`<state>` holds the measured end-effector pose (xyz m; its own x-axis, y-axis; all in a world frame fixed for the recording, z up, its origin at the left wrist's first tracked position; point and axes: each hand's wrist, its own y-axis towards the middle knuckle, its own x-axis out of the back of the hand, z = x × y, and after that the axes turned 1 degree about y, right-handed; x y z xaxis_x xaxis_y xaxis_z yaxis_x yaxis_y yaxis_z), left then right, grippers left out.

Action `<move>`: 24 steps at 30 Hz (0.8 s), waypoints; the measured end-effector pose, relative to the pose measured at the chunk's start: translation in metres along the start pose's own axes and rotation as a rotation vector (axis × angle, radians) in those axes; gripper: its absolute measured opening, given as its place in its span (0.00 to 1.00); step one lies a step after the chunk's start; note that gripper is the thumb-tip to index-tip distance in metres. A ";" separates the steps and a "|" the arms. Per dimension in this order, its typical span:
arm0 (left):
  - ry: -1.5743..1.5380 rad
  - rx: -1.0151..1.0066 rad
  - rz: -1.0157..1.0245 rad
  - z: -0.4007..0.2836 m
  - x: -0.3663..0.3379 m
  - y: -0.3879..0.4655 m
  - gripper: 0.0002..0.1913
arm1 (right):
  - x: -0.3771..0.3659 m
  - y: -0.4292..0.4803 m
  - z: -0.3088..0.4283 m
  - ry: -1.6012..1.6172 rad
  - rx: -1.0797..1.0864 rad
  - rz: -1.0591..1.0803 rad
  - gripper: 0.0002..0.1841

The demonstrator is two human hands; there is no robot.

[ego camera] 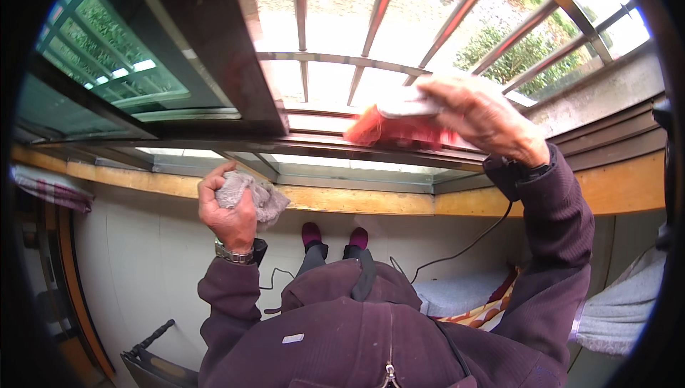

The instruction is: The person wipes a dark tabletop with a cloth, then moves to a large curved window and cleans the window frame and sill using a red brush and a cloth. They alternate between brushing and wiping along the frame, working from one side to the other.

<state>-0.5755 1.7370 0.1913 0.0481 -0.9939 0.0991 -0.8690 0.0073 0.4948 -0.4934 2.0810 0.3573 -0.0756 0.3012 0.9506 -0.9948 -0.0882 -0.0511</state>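
My left hand (227,211) is closed around a bunched grey cloth (256,198), just above the wooden edge of the window sill (348,201). Over the dark window track (332,146), my right hand (481,115) grips a brush (406,103) with a whitish back and red bristles. The bristles are blurred and lie at the track; whether they touch it, I cannot tell. A brown-framed sliding window pane (112,51) stands to the left of the brush.
Metal bars (377,8) cross the window opening outside. A black cable (465,254) hangs below my right wrist. A bluish-grey cloth item (460,294) lies low at the right, and a curtain (623,302) hangs at the far right.
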 end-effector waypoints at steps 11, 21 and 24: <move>0.274 -0.648 0.138 -0.065 -0.023 0.055 0.30 | -0.065 0.009 -0.009 -0.043 -0.090 -0.728 0.23; 0.381 -0.514 -0.185 -0.087 -0.068 0.084 0.37 | -0.109 -0.028 -0.022 0.905 -0.414 -0.609 0.18; 0.376 -0.514 -0.149 -0.086 -0.063 0.088 0.37 | -0.114 -0.030 -0.028 0.812 -0.321 -0.612 0.18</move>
<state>-0.6130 1.8099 0.3031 0.3998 -0.8826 0.2472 -0.4983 0.0171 0.8668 -0.4569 2.0757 0.2424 0.5379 0.7630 0.3585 -0.8416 0.5111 0.1749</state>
